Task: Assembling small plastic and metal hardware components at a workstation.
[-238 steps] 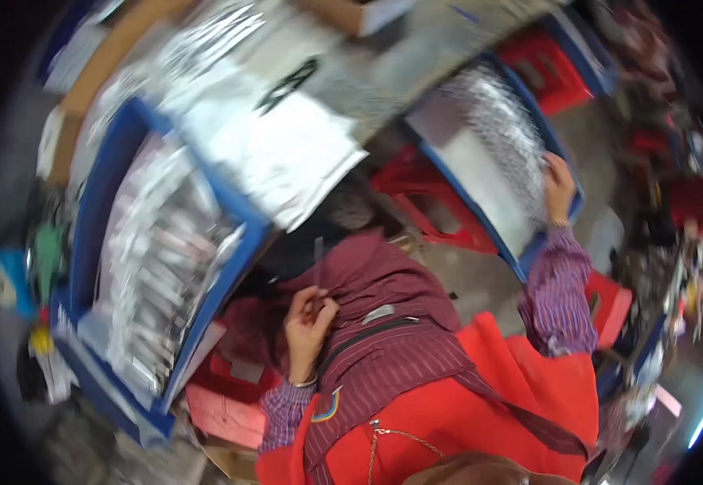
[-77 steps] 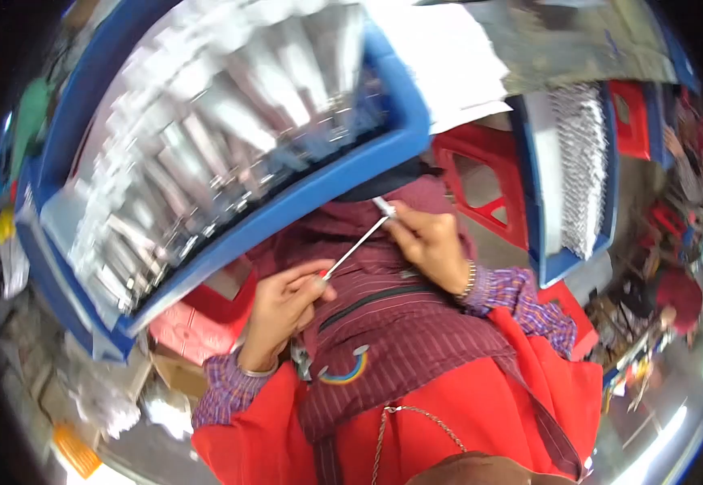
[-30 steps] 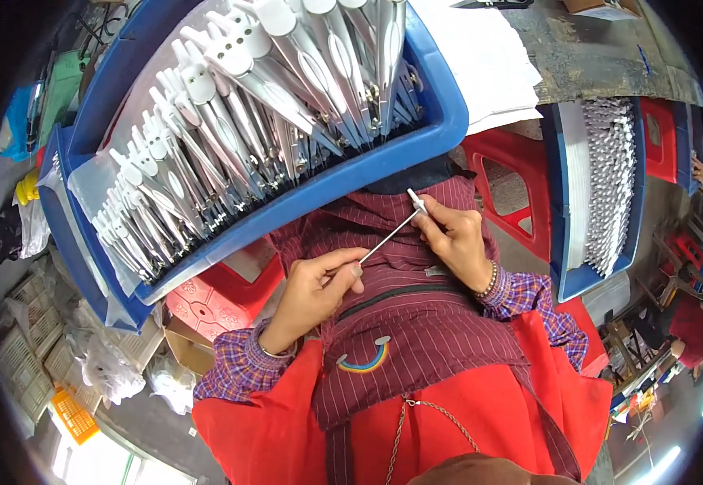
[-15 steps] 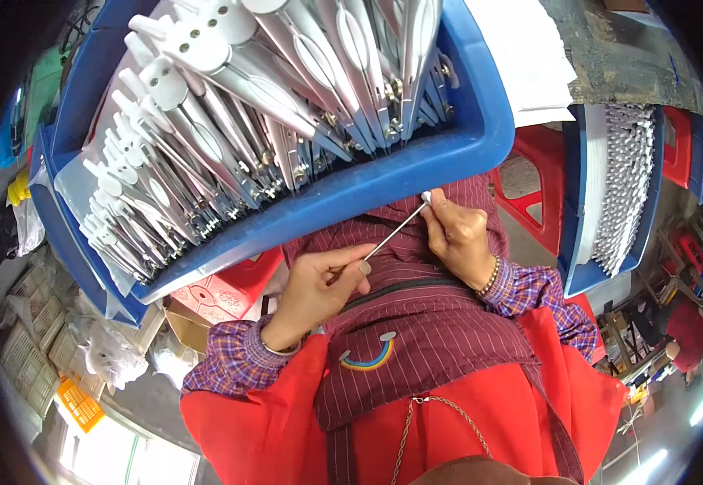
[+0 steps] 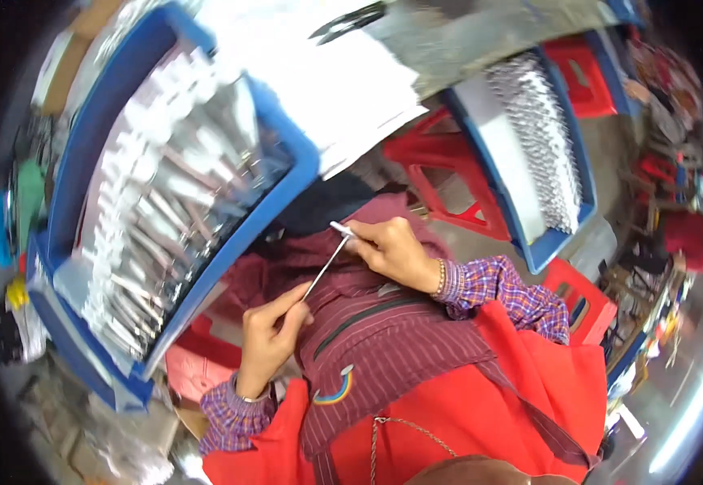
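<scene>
My left hand point(image 5: 275, 331) is closed in a pinch on the lower end of a thin metal rod point(image 5: 326, 267). The rod slants up to the right across my lap. At its upper end sits a small white plastic piece point(image 5: 340, 229), pinched between the thumb and fingers of my right hand point(image 5: 396, 252). Whether the rod's tip goes into that piece is hidden by the fingers. Left of my hands stands a blue bin point(image 5: 242, 230) of silver, two-legged metal pieces with white heads, which look like drawing compasses point(image 5: 166, 202); they are blurred.
To the right, a second blue bin point(image 5: 586, 212) holds rows of small white-and-silver parts point(image 5: 536, 129), with red stools point(image 5: 481, 158) beside it. White paper sheets point(image 5: 331, 89) lie on the worktable point(image 5: 481, 36) ahead. Another person in dark red point(image 5: 683, 242) is at the far right.
The view has swung to the right, so the compass bin sits farther left and more of the worktable shows. Both hands keep hold, and more of the white piece now sticks out past my right fingers.
</scene>
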### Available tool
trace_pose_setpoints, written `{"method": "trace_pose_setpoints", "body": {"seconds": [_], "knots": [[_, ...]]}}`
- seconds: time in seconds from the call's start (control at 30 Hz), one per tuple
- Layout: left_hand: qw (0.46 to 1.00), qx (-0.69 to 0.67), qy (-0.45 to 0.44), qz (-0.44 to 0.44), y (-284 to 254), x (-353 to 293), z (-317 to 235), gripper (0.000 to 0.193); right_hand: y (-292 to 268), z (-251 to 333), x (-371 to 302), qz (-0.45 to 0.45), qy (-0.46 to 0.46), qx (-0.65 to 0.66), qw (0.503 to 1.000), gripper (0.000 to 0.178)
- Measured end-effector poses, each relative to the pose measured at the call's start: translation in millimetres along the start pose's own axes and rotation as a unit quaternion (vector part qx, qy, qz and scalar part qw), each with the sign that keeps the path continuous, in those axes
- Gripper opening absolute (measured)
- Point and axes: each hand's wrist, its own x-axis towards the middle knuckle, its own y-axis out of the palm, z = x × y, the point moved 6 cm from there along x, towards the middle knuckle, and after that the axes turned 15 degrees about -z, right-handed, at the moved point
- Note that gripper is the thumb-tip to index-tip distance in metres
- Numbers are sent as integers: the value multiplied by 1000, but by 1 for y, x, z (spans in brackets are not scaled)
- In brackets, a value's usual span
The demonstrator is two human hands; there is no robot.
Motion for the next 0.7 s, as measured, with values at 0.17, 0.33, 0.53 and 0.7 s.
{"method": "trace_pose_setpoints", "body": {"seconds": [0.17,0.33,0.53,0.7], "knots": [[971,-132,-199,19,2,-18,18,28,-104,-44,28,-145,309,339,876,25],[984,-85,-135,79,31,-28,34,28,-186,-151,67,-265,374,405,791,28],[987,-54,-134,67,39,-32,36,29,-189,-242,98,-246,475,341,773,21],[973,-91,-201,65,41,-32,41,30,-186,-281,109,-264,460,377,759,14]]}}
